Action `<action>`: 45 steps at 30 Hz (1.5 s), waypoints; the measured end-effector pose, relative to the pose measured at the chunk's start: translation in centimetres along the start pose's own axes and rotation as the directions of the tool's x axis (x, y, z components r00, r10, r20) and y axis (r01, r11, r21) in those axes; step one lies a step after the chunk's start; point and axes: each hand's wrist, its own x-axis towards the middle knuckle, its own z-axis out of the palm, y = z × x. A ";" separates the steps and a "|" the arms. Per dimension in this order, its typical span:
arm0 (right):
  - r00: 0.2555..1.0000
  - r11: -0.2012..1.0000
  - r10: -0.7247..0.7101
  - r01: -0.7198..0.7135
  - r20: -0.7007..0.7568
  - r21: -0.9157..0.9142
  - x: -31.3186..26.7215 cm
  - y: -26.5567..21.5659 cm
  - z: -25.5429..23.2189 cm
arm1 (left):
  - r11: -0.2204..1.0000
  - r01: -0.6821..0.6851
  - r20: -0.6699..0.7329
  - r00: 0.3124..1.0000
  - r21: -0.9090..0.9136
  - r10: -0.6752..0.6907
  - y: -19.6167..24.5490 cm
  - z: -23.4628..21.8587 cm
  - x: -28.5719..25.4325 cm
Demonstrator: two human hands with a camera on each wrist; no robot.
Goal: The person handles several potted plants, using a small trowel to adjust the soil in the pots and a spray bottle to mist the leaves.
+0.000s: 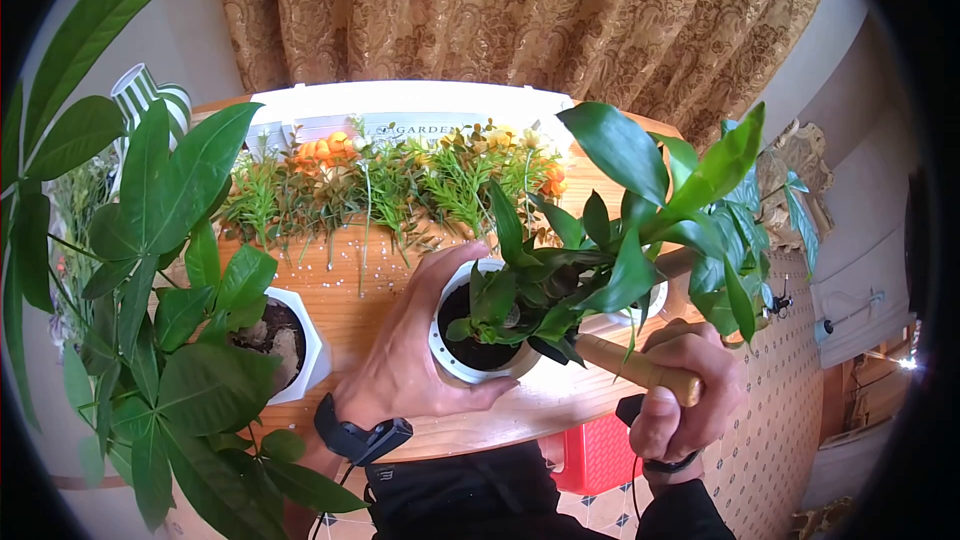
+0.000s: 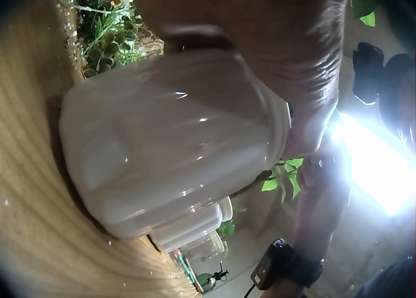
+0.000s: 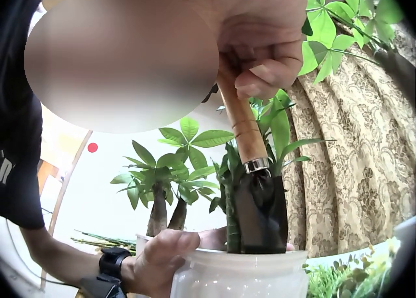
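Note:
A round white flowerpot [image 1: 434, 342] stands on the wooden table with dark soil and a green leafy plant [image 1: 630, 285] in it. Curled around the pot's near left side, my left hand [image 1: 395, 365] grips it with thumb and fingers spread along the wall. In the left wrist view the pot's glossy side [image 2: 169, 148] fills the middle. My right hand [image 1: 695, 390] holds a small trowel by its wooden handle [image 1: 640, 370]. The trowel's black blade [image 3: 260, 213] points down inside the rim beside the plant stem, its tip hidden in the pot.
At the left, a white angular pot [image 1: 312, 355] holds a big-leaved plant whose leaves [image 1: 190, 380] overhang the table. Artificial flowers [image 1: 430, 185] lie along the back before a white planter box [image 1: 420, 100]. A red stool [image 1: 600, 460] is below the table's front edge.

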 end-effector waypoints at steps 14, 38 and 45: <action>0.999 1.000 0.016 -0.017 0.028 0.026 0.3 -0.2 0.3 | 0.984 -0.139 -0.044 0.989 0.110 0.144 0.2 -0.2 0.6; 0.997 0.995 0.061 -0.058 -0.035 0.082 0.4 -0.6 0.3 | 0.996 -0.072 -0.020 0.997 0.049 0.073 0.0 0.1 0.3; 0.977 0.982 0.170 -0.157 -0.126 0.109 0.3 -1.0 0.3 | 0.983 -0.119 -0.040 0.991 0.142 0.126 0.3 0.1 0.5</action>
